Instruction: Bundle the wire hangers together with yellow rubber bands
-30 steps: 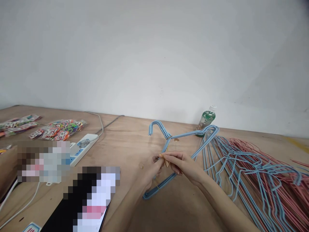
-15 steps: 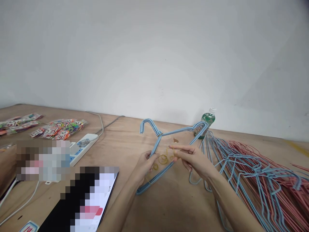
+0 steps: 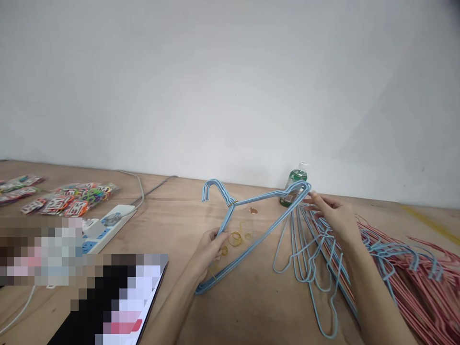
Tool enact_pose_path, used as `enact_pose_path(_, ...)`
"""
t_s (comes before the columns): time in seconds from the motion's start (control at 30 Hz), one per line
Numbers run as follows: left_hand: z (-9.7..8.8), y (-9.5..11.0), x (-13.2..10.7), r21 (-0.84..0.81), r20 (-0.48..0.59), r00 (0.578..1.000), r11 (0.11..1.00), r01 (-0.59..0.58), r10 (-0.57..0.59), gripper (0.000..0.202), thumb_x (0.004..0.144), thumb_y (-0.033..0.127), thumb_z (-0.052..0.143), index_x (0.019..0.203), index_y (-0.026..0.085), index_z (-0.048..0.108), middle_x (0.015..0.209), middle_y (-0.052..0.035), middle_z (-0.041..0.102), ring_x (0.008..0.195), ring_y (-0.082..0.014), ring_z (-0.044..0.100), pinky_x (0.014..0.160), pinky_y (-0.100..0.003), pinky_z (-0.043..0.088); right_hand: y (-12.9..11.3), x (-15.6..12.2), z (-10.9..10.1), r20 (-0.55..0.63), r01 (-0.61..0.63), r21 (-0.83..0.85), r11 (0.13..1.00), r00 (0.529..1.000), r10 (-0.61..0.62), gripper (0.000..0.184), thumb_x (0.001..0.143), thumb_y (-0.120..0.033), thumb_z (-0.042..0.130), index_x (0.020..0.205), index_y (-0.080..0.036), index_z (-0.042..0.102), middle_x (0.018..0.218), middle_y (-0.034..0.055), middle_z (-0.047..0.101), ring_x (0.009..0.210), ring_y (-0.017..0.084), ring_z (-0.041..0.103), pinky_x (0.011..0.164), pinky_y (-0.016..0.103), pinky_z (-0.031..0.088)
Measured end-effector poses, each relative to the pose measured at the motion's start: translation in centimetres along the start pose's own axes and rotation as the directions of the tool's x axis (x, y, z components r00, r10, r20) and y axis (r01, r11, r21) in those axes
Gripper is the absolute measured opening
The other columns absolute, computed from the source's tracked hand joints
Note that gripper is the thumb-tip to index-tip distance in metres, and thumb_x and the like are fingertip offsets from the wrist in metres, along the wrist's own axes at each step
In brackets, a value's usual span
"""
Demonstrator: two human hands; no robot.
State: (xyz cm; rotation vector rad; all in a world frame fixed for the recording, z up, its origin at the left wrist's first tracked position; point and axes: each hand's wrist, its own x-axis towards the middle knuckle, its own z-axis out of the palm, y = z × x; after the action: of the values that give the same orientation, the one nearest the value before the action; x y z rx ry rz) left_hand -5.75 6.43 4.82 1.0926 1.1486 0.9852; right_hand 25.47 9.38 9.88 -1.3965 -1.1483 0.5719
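My left hand [image 3: 209,248] is closed round the left arm of a bundle of blue wire hangers [image 3: 251,225] lying on the wooden table [image 3: 179,225]. My right hand [image 3: 332,215] reaches to the bundle's far right corner, fingers pinched on the wires there. Several yellow rubber bands [image 3: 237,237] lie on the table inside the bundle's triangle, just right of my left hand. A small brown scrap [image 3: 253,210] lies near the top wire.
A big heap of loose blue and pink hangers [image 3: 395,268] spreads to the right. A green bottle [image 3: 295,185] stands by the wall. On the left are a white power strip [image 3: 108,225], bags of coloured rubber bands [image 3: 72,199] and a tablet [image 3: 118,306].
My right hand left the rubber bands at the bundle's middle and moved right to its far corner. The bands now lie on the table. My left hand keeps its grip.
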Motion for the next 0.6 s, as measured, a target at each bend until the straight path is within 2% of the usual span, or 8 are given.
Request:
enact_pose_path(0.13, 0.0, -0.1, 0.0, 0.043, 0.037, 0.999, 0.999, 0.003, -0.005, 0.039, 0.07, 0.053, 0.064, 0.07, 0.022, 0.041, 0.054, 0.011, 0.025, 0.046, -0.0062, 0.02, 0.044, -0.021, 0.015, 1.5, 0.9, -0.6, 0.108, -0.118, 0.131, 0.984, 0.989, 0.104, 0.043, 0.073, -0.055, 0.07, 0.092, -0.017, 0.073, 0.096, 0.0107, 0.073, 0.079, 0.023, 0.071, 0.051, 0.024, 0.053)
enact_pose_path(0.27, 0.0, -0.1, 0.0, 0.152, 0.024, 0.998, 0.986, -0.062, 0.059, 0.034, 0.073, 0.05, 0.062, 0.068, 0.021, 0.045, 0.055, 0.0089, 0.031, 0.048, -0.0075, 0.025, 0.045, -0.022, 0.019, 2.1, 1.4, -1.4, 0.141, -0.172, 0.261, 0.95, 0.98, 0.138, 0.039, 0.072, -0.054, 0.072, 0.086, -0.018, 0.073, 0.09, 0.0099, 0.074, 0.077, 0.022, 0.07, 0.053, 0.025, 0.055)
enact_pose_path(0.43, -0.1, -0.3, 0.3, 0.29, 0.002, 0.978, 0.936, -0.201, 0.209, 0.03, 0.075, 0.044, 0.062, 0.063, 0.019, 0.05, 0.06, 0.0046, 0.042, 0.059, -0.0111, 0.039, 0.055, -0.022, 0.029, 2.2, 1.4, -2.2, 0.207, -0.211, 0.273, 0.939, 0.966, 0.157, 0.037, 0.071, -0.052, 0.073, 0.081, -0.017, 0.073, 0.088, 0.0119, 0.074, 0.076, 0.02, 0.069, 0.055, 0.023, 0.054)
enact_pose_path(0.6, -0.2, -1.1, 0.6, 0.381, 0.007, 0.959, 0.886, -0.265, 0.284, 0.028, 0.077, 0.044, 0.061, 0.066, 0.018, 0.056, 0.063, 0.0023, 0.051, 0.063, -0.0141, 0.046, 0.059, -0.023, 0.033, 2.2, 1.3, -2.4, 0.243, -0.219, 0.286, 0.933, 0.958, 0.151, 0.038, 0.07, -0.052, 0.074, 0.08, -0.015, 0.072, 0.08, 0.0101, 0.073, 0.062, 0.015, 0.064, 0.053, 0.022, 0.051)
